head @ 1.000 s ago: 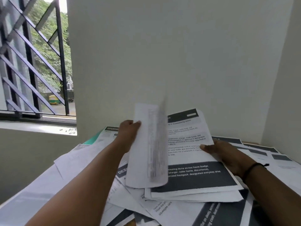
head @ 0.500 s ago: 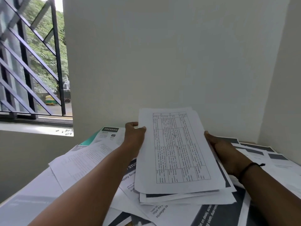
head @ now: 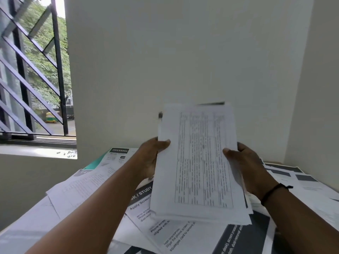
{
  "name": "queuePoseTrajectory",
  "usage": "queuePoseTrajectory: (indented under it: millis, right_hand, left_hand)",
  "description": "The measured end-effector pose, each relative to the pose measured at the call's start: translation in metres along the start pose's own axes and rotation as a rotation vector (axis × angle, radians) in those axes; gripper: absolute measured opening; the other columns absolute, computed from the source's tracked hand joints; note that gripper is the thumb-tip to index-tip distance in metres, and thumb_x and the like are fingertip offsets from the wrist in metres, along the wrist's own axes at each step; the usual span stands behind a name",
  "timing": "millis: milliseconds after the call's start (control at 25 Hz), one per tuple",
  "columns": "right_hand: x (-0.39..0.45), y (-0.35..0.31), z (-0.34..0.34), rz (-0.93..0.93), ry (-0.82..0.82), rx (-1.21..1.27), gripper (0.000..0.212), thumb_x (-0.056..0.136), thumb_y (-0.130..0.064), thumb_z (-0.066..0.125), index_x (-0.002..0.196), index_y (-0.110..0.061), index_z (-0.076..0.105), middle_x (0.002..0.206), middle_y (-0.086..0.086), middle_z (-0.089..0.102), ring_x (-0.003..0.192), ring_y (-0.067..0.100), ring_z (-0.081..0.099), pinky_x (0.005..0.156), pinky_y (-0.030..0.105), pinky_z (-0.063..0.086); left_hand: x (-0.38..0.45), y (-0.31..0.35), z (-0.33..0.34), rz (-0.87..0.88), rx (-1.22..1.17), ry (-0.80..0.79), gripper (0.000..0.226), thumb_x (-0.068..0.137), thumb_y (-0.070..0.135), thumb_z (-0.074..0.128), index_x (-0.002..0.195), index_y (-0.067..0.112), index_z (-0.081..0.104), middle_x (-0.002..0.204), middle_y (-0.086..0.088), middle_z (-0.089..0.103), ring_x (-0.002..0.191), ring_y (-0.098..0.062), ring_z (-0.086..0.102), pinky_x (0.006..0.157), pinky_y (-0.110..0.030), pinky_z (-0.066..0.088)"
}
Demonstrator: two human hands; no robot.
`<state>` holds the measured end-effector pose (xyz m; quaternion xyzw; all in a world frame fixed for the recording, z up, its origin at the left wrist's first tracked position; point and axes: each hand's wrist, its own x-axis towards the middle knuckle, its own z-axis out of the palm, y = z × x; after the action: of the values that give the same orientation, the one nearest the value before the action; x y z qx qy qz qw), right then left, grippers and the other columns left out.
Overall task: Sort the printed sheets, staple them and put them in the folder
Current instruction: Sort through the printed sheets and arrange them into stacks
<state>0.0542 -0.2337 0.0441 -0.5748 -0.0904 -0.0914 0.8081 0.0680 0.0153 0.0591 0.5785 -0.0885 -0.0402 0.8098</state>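
Your fingers are already where they need to be: both hands are clamped on the same bundle of printed sheets point(head: 200, 162), one on each long edge. Left hand point(head: 149, 158) has its thumb over the front of the left edge, the other fingers hidden behind the paper. Right hand point(head: 244, 165) mirrors it on the right edge, thumb on the front, so the bundle sits squarely between your palms, neither hand really nearer.

The long axis runs away from you and tilts up, far end raised toward the wall point(head: 183, 61), near end dipping low over the loose sheets point(head: 165, 231) spread on the tabletop. The edges look ragged at the near end, with a dark-printed corner poking out at the top, so I'd guess the next thing is squaring the bundle up before stapling.

Both forearms reach forward, roughly level, a dark wristband point(head: 271, 194) on the right. I can't spot a stapler or an obvious folder; a teal edge point(head: 97, 163) peeks out at far left.
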Motion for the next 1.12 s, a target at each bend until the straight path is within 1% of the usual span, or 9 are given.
queuePoseTrajectory:
  millis: [160,280,360,440,560,760,840,1040,1120]
  right_hand:
    - [-0.007,-0.027,0.011,-0.363,0.064,-0.042,0.025,0.092,-0.003,0.054,0.114,-0.012,0.062,0.094,-0.004,0.074,0.086,0.018,0.069,0.061,0.023,0.056]
    - [-0.01,-0.03,0.016,-0.485,0.068,-0.059,0.028,0.088,0.0,0.059,0.107,-0.021,0.062,0.093,-0.012,0.074,0.085,0.008,0.071,0.066,0.019,0.055]
    - [-0.009,-0.024,0.016,-0.491,0.085,-0.1,0.03,0.086,-0.001,0.064,0.105,-0.024,0.063,0.094,-0.012,0.074,0.084,0.008,0.071,0.067,0.02,0.056]
    - [-0.009,-0.017,0.013,-0.492,0.07,-0.158,0.029,0.084,-0.002,0.066,0.101,-0.026,0.064,0.091,-0.013,0.074,0.082,0.006,0.07,0.066,0.018,0.056]
    - [-0.008,-0.006,0.012,-0.44,0.046,-0.252,0.029,0.082,-0.007,0.07,0.1,-0.029,0.064,0.09,-0.015,0.074,0.082,0.003,0.07,0.066,0.017,0.055]
    - [-0.006,0.006,0.012,-0.24,0.002,-0.31,0.029,0.077,-0.031,0.075,0.104,-0.025,0.068,0.096,-0.006,0.075,0.087,0.013,0.071,0.073,0.028,0.055]
    - [-0.004,0.009,0.012,-0.183,0.0,-0.356,0.035,0.074,-0.036,0.075,0.106,-0.023,0.068,0.097,-0.003,0.074,0.087,0.013,0.071,0.071,0.026,0.053]
    - [-0.007,0.008,0.012,-0.231,0.02,-0.38,0.022,0.076,-0.032,0.075,0.095,-0.025,0.066,0.088,-0.009,0.072,0.074,0.001,0.069,0.063,0.015,0.05]
    - [-0.004,0.006,0.015,-0.213,0.015,-0.305,0.037,0.069,-0.038,0.079,0.098,-0.017,0.068,0.089,-0.005,0.074,0.084,0.01,0.072,0.075,0.027,0.057]
  left_hand:
    - [-0.033,0.036,0.034,0.515,0.246,-0.023,0.014,0.092,0.015,0.059,0.106,0.014,0.063,0.094,-0.003,0.075,0.086,-0.022,0.072,0.072,-0.036,0.06]
    - [-0.048,0.039,0.049,0.811,0.507,0.029,0.006,0.093,0.027,0.059,0.099,0.028,0.06,0.095,0.002,0.071,0.079,-0.013,0.071,0.062,-0.024,0.058]
    - [-0.042,0.031,0.048,0.774,0.562,0.035,0.007,0.093,0.031,0.058,0.101,0.031,0.057,0.098,0.003,0.068,0.081,-0.012,0.07,0.062,-0.025,0.058]
    - [-0.033,0.022,0.042,0.612,0.496,0.037,0.013,0.093,0.031,0.058,0.106,0.03,0.057,0.096,0.005,0.069,0.079,-0.011,0.07,0.062,-0.026,0.058]
    - [-0.023,0.014,0.029,0.452,0.381,0.051,0.011,0.092,0.031,0.059,0.103,0.031,0.058,0.087,0.01,0.072,0.071,-0.004,0.07,0.056,-0.019,0.053]
    - [-0.014,0.01,0.019,0.388,0.173,0.048,0.024,0.087,0.026,0.065,0.109,0.017,0.064,0.096,-0.002,0.076,0.084,-0.021,0.073,0.066,-0.03,0.058]
    - [-0.012,0.007,0.019,0.339,0.196,0.056,0.018,0.09,0.019,0.063,0.107,0.016,0.063,0.091,-0.003,0.076,0.08,-0.021,0.073,0.063,-0.03,0.058]
    - [-0.015,0.009,0.016,0.317,0.454,0.057,0.022,0.092,0.018,0.062,0.113,0.02,0.059,0.103,-0.002,0.071,0.089,-0.021,0.069,0.079,-0.035,0.057]
    - [-0.019,0.016,0.017,0.413,0.485,0.083,0.014,0.093,0.016,0.061,0.106,0.021,0.06,0.093,0.003,0.071,0.08,-0.013,0.071,0.07,-0.028,0.059]
